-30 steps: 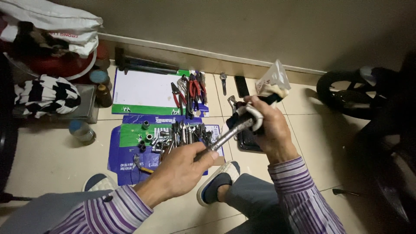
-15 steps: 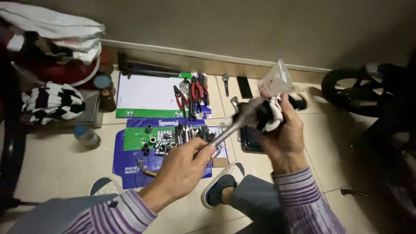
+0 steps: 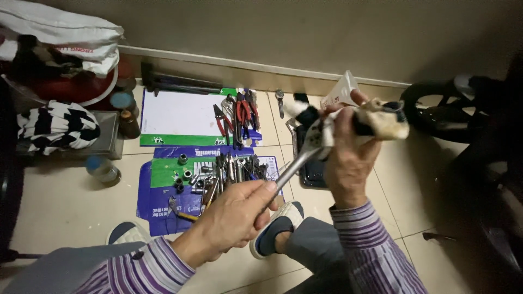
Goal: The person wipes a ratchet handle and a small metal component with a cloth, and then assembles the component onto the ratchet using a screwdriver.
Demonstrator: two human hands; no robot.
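steel wrench (image 3: pixel 297 165) — long and silver — is held up over the tiled floor (image 3: pixel 65 212), slanting from near left to far right. the left hand (image 3: pixel 237 215) is clenched round its near end. the right hand (image 3: pixel 348 158) is closed over its head, wrapping it in a dirty white and black rag (image 3: pixel 376 121). below, on flattened blue and green cardboard (image 3: pixel 158 190), lie sockets (image 3: pixel 184 175) and loose tools; pliers (image 3: pixel 239 117) with red handles lie farther off by a white sheet (image 3: pixel 177 114). a small black wheel (image 3: pixel 436 111) stands at far right — a striped cloth (image 3: pixel 57 126) at far left.
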